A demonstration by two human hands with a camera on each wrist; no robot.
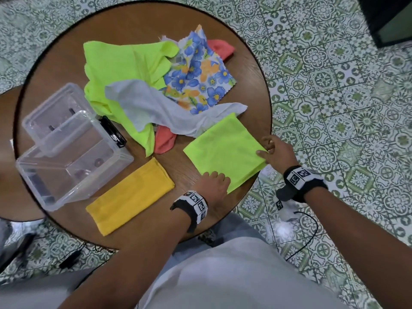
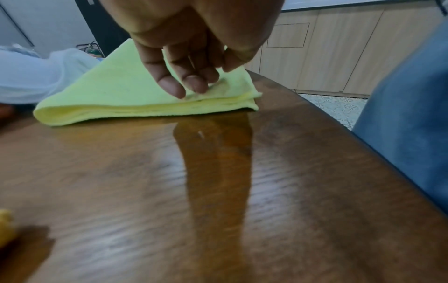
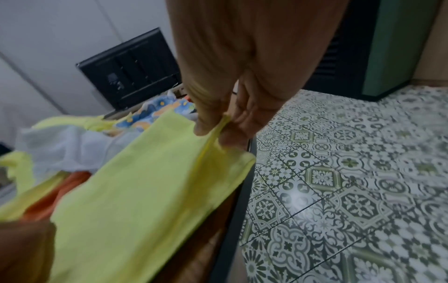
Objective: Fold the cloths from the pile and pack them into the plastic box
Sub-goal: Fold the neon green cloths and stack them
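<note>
A folded neon-green cloth (image 1: 225, 150) lies at the near right of the round table (image 1: 138, 25). My right hand (image 1: 270, 149) pinches its right edge between thumb and fingers (image 3: 213, 122). My left hand (image 1: 214, 181) has its straight fingertips (image 2: 191, 84) pressing the cloth's near edge (image 2: 145, 109). A folded yellow cloth (image 1: 131, 195) lies to the left. The clear plastic box (image 1: 73, 157) stands open at the table's left, with no cloth in it. The pile behind holds a neon-green cloth (image 1: 124, 68), a white cloth (image 1: 160, 108), a blue floral cloth (image 1: 198, 74) and coral cloths (image 1: 165, 139).
The box's clear lid (image 1: 51, 114) leans behind it, and a black clip (image 1: 112, 130) lies beside it. The table's right edge (image 3: 232, 220) drops to a patterned tile floor (image 1: 334, 85). A black cabinet (image 1: 388, 18) stands at the far right.
</note>
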